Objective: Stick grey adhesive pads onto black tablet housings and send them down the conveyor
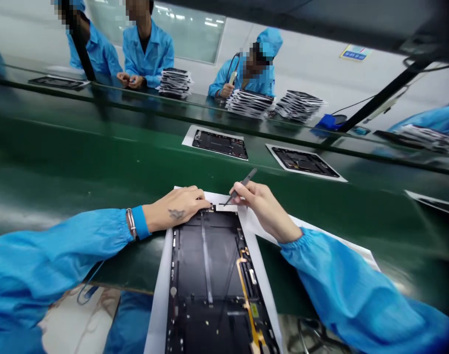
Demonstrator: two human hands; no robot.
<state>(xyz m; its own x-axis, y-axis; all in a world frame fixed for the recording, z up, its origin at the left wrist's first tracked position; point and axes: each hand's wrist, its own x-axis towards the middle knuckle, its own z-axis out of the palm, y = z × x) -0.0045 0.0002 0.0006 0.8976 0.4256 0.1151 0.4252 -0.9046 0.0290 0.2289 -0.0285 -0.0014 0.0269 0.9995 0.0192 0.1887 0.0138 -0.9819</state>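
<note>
A black tablet housing [221, 265] lies lengthwise in front of me on white paper [158, 305], with an orange flex cable [246, 295] along its right side. My left hand [178, 206] is closed at the far left corner of the housing, its fingertips bent onto the edge beside a small circuit part. Dark tweezers [249, 176] are pinched in my right hand [263, 204], tip pointing down. That tip is close to a pale strip [226, 208] at the housing's far edge; whether it touches I cannot tell.
Two more tablet housings [220, 143] [303, 162] rest on paper across the green conveyor belt [99, 152]. Beyond it, stacks of housings [250, 104] stand before co-workers in blue [147, 49]. A dark post [386, 96] rises at the right, and a shelf hangs overhead.
</note>
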